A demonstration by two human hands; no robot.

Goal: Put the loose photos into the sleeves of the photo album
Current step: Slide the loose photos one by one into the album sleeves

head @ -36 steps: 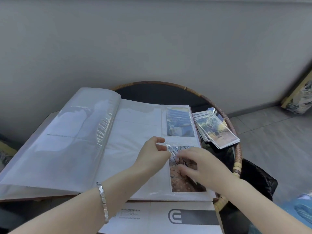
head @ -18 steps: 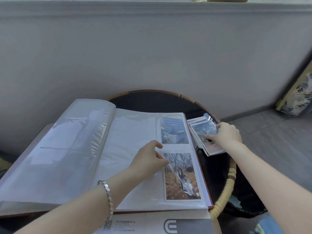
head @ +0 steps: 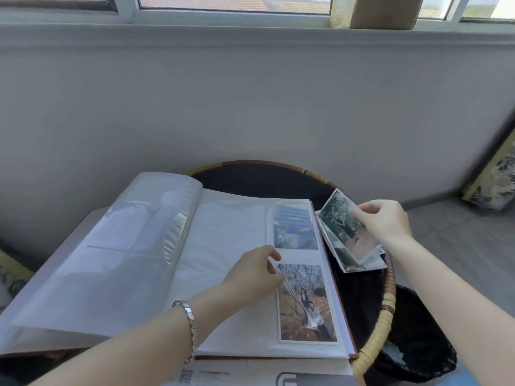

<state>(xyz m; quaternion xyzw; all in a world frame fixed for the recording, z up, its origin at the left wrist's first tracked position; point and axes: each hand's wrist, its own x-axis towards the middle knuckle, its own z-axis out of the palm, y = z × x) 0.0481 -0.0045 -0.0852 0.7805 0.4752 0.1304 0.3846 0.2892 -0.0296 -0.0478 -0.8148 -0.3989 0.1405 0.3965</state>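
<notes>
On the open photo album (head: 228,232), my left hand (head: 253,274) pinches the edge of the lower sleeve (head: 306,307); beside it, my right hand (head: 387,224) holds one photo (head: 338,218) tilted above the stack (head: 351,260).

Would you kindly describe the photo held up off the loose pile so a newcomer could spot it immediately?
Find the open photo album on the round wicker-rimmed table; beside its right-hand page lies a stack of loose photos. The raised photo is the one the right hand pinches by its edge, tilted up off the stack while the rest lie flat.
</notes>
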